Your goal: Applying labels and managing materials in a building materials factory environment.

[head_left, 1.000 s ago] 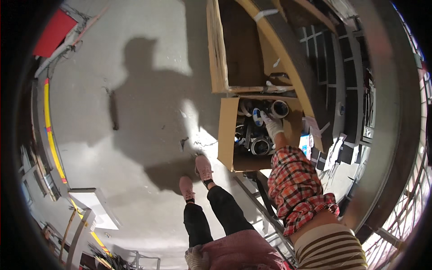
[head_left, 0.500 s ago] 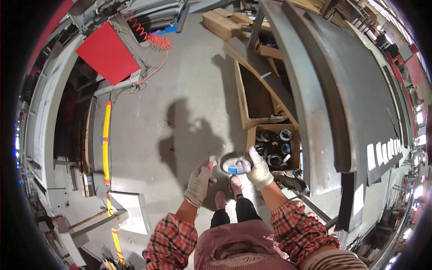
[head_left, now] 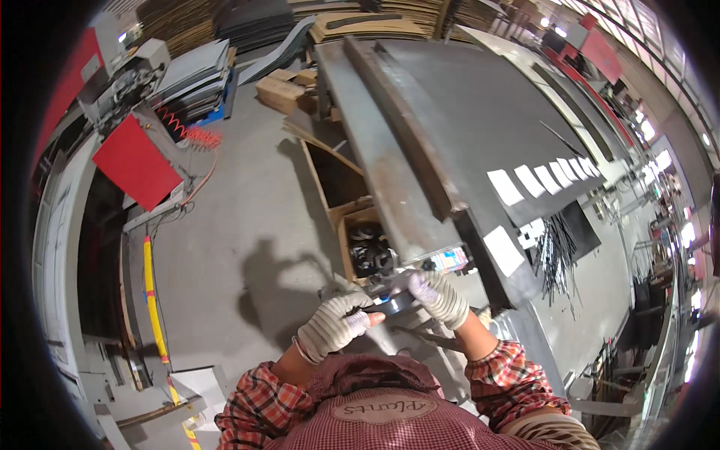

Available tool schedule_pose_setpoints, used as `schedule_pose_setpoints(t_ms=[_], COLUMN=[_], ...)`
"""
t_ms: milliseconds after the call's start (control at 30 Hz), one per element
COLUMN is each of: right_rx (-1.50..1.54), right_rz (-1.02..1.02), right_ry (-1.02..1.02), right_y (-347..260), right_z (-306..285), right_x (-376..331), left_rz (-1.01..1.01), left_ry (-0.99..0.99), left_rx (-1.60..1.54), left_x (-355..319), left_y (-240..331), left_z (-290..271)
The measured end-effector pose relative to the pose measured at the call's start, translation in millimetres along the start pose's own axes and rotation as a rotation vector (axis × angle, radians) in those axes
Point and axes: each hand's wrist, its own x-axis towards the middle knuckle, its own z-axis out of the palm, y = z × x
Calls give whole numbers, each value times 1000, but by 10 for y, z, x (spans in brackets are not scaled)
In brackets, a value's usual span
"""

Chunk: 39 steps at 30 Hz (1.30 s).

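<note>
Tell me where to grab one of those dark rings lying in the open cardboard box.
Probably by the upper rim of a dark ring, coming straight down through the open top of the cardboard box. The box walls shut off the sides, and the rings lie stacked, so only their upper edges seem free for the hands.

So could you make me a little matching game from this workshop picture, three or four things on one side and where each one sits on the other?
Things:
1. grey ring
2. cardboard box of dark round parts
3. red panel
4. yellow strip

Places:
A. on the floor along the left edge
B. between the gloved left hand and right hand
C. leaning by the machine at upper left
D. on the floor beside the long steel table

Pairs: 1-B, 2-D, 3-C, 4-A
</note>
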Motion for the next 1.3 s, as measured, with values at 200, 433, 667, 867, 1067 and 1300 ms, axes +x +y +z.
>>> schedule_pose_setpoints(t_ms=[200,433,667,867,1067,1300], right_rx=[362,1343,-218,692,1649,511], right_rz=[58,153,153,12,45,101], right_ry=[426,668,219,547,384,309], right_y=[151,395,149,484,1004,525], right_z=[-554,-976,-1508,-1378,-1264,-1555], right_x=[-1046,-1834,-2174,-2145,-2194,-2373], left_rz=[-37,-50,382,24,-78,16], left_ry=[-198,-432,-155,-211,-334,-247], left_rx=[-58,-411,430,168,-24,319], left_x=[287,596,520,575,571,537], left_y=[278,-31,274,282,301,222], left_z=[1067,1950,2466,2503,2488,2525])
